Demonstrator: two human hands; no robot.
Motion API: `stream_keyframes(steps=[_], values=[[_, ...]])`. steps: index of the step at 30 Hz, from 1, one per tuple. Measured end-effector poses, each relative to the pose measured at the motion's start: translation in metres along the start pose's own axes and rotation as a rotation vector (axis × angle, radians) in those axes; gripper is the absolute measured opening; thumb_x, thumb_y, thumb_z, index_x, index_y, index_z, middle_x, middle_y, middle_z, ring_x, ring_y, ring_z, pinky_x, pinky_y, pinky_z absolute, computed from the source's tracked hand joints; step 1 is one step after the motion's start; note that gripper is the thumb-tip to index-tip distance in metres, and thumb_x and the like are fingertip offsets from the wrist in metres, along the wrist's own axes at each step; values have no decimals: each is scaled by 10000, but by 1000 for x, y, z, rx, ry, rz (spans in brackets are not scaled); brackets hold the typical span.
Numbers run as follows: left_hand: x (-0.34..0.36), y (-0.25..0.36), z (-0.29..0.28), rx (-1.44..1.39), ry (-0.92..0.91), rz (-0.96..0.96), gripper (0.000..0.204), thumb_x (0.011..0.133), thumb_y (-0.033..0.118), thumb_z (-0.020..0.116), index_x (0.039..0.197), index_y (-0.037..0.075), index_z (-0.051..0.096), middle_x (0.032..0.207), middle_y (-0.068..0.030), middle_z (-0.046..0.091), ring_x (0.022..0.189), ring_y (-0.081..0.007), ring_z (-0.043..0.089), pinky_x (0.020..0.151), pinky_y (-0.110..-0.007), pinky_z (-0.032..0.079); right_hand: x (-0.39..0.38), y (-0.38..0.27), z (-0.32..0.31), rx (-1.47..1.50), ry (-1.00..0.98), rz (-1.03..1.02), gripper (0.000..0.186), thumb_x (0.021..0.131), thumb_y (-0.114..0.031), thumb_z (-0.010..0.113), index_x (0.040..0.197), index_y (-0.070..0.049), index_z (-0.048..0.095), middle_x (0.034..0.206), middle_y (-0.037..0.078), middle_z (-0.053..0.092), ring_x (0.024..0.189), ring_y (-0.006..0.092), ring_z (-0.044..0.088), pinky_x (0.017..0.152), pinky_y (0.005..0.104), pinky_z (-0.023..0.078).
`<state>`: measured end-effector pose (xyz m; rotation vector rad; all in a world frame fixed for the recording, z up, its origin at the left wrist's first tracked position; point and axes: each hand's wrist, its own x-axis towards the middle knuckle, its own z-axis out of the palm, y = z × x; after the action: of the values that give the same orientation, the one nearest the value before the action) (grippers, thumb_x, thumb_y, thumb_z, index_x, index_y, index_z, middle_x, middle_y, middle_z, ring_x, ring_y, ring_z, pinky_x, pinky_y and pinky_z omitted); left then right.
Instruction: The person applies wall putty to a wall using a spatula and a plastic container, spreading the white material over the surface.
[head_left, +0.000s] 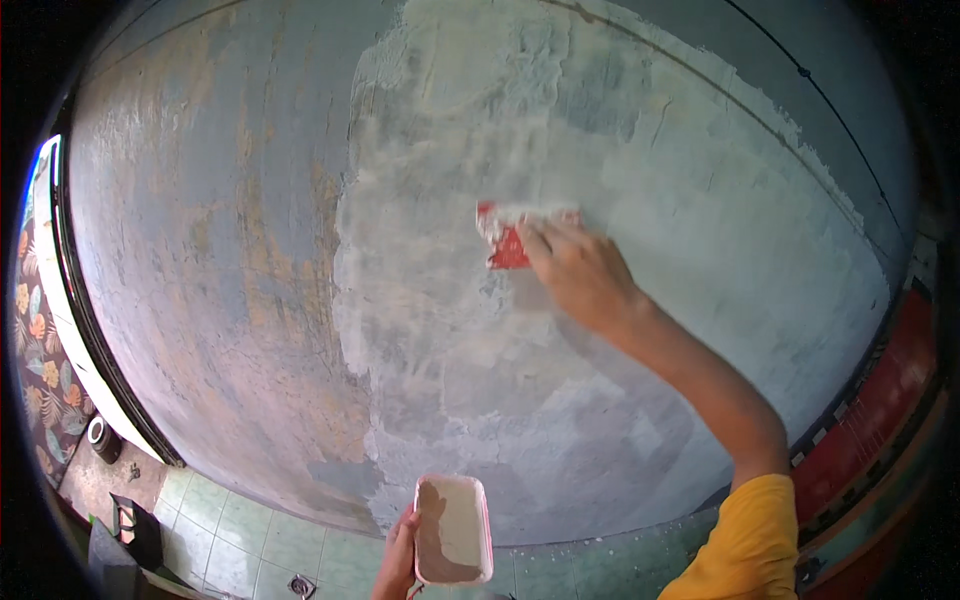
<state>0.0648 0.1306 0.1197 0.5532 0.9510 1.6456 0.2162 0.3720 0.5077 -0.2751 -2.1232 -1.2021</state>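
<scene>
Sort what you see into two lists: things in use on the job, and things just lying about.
In use:
- red scraper, in the right hand
- tub, in the left hand
- wall

Apparently just about:
- dark container, on the floor
- cable

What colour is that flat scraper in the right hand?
The scraper is red, smeared with whitish paste, best seen in the head view.

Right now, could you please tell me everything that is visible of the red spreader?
The red spreader is a flat plate, plastic by its look. Whitish paste coats much of its upper part; bare red shows lower down and at the upper left corner. The right hand grips it from the lower right, partly hiding it. It seems pressed to the wall, on the coated area.
</scene>
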Motion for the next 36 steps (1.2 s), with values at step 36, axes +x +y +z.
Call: stream_keyframes(steps=[36], values=[[-37, -61, 120, 131, 37, 193, 669, 1070, 333, 359, 1632, 62, 116, 1634, -145, 276, 1474, -261, 350, 1197, -399, 330, -244, -208, -111, 773, -575, 884, 166, 956, -113, 628, 1064, -4, 565, 912, 174, 670, 784, 333, 693, 667, 416, 537]])
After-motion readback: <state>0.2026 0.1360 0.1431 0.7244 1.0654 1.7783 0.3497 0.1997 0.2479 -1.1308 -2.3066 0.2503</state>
